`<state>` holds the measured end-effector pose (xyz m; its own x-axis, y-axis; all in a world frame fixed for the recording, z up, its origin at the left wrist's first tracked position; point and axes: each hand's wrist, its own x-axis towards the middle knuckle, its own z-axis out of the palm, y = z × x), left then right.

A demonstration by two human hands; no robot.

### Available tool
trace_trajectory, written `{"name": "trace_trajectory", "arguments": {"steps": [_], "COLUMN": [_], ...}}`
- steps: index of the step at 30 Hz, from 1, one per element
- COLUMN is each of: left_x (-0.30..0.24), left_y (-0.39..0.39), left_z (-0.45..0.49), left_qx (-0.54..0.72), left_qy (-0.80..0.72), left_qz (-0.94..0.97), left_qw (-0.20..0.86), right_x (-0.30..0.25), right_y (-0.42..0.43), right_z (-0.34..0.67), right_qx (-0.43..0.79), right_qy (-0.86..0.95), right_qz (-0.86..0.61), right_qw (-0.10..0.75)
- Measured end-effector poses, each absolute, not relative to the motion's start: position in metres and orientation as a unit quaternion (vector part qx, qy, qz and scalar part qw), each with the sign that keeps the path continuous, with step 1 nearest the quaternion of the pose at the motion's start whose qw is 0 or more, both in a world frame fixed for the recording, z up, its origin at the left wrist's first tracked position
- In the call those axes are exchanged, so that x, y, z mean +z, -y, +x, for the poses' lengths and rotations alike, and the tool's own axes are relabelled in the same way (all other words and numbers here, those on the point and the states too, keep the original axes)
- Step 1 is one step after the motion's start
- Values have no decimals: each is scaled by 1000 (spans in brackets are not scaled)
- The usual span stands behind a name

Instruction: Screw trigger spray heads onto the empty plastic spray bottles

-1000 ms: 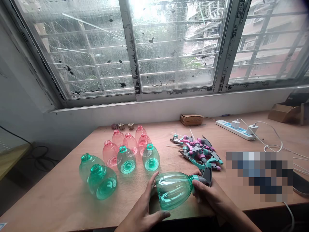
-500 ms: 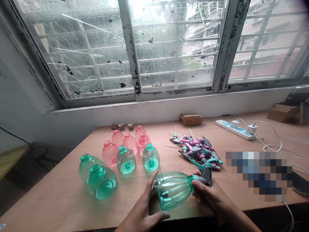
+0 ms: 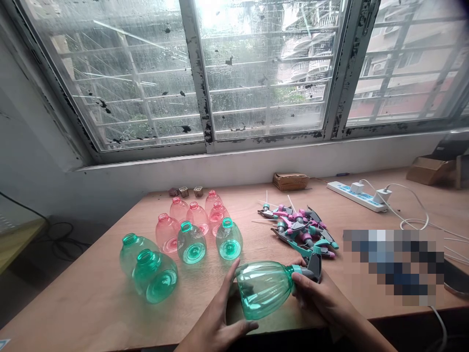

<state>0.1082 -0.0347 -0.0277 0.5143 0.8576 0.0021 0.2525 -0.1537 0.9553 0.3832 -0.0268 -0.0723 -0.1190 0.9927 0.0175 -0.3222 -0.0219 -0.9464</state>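
A clear green spray bottle [image 3: 262, 289] lies on its side in the air over the table's front edge, its base to the left. My right hand [image 3: 317, 293] is closed round its neck and the teal collar of the grey and teal spray head [image 3: 313, 266]. My left hand [image 3: 223, 310] cups the bottle's base, thumb below and fingers at the far side, partly seen through the plastic. Behind it stand green bottles without heads [image 3: 229, 240] and several pink ones [image 3: 168, 234]. A heap of pink, teal and grey spray heads [image 3: 302, 227] lies beyond my right hand.
On the wooden table [image 3: 91, 298], two more green bottles [image 3: 156, 278] stand at the left. A brown box [image 3: 290, 182] and a white power strip [image 3: 357, 196] with cables are at the back. A blurred patch covers part of the right side.
Both hands keep their hold, and the green bottle has turned slightly about its length. The other bottles and the heap of spray heads stay in place.
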Motion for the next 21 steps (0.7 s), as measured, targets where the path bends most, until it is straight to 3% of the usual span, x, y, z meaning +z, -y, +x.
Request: {"name": "trace_trajectory", "arguments": {"steps": [21], "left_x": [-29], "left_y": [36], "left_z": [107], "left_qx": [288], "left_qy": [-391], "left_qz": [704], "left_qw": [519], "right_x": [-70], "right_y": [27], "right_z": [383], "right_qx": [615], "right_qy": [434], "right_qz": [-372], "right_qw": [544]}}
